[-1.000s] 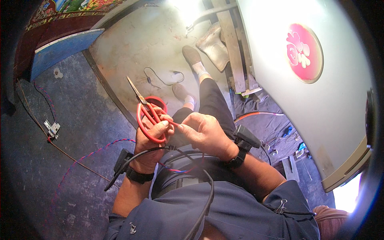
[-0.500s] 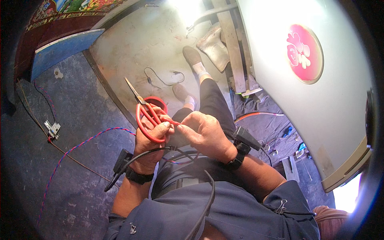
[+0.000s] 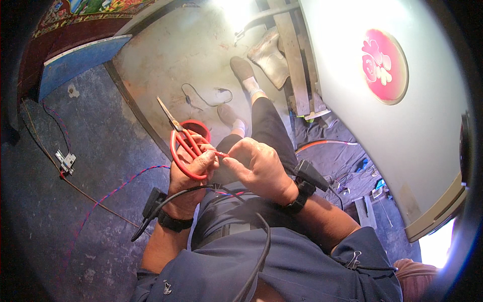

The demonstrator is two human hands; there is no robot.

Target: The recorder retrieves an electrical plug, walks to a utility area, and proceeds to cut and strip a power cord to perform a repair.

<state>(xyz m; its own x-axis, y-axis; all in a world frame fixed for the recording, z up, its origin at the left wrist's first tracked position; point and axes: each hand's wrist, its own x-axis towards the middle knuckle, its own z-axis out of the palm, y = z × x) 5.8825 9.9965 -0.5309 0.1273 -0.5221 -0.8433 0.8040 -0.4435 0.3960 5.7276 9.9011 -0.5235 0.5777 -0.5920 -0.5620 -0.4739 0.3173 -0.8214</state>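
Observation:
My left hand (image 3: pixel 190 168) is closed around the red handles of a pair of scissors (image 3: pixel 183 136), whose metal blades point up and away to the left. Between my two hands runs a short red strand (image 3: pixel 216 152); whether it is wire or tape I cannot tell. My right hand (image 3: pixel 261 166) pinches its right end between thumb and forefinger, while the left fingertips touch the other end. A red ring-shaped roll (image 3: pixel 197 127) shows just beyond the scissors, partly hidden. The twisted red-and-blue wire (image 3: pixel 132 177) comes from the floor to my left hand.
A black cord (image 3: pixel 204 102) lies on the floor near my feet. At left are a white electrical fitting (image 3: pixel 66 162) on a brown cable and a blue board (image 3: pixel 80 60). On the right stands a large white cabinet (image 3: pixel 347 60), with wooden planks (image 3: pixel 293 60) and a white boot (image 3: pixel 270 58) beside it.
The twisted red-and-blue wire has shifted on the left, its curve now lower and flatter, and a piece shows near my waist. Both hands and the scissors stay almost where they were.

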